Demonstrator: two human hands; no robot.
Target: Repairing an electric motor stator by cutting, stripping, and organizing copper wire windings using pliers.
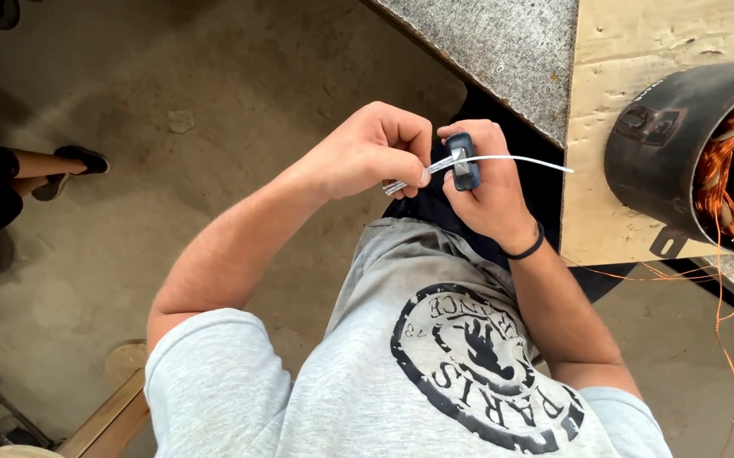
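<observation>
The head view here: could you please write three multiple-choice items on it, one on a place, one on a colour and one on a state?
1. Where does the black motor housing rest?
A. on the wooden board at the bench's edge
B. on the floor
C. on the person's lap

2. What colour is the wire winding inside the housing?
A. blue
B. copper-orange
C. green

3. How is the right hand?
A. open and flat
B. hanging free
C. closed around a small blue tool

Answers:
1 A, the housing sits on the pale wooden board.
2 B, the coils and loose strands are copper-orange.
3 C, its fingers wrap the blue tool, while the left hand pinches the white sleeving.
</observation>
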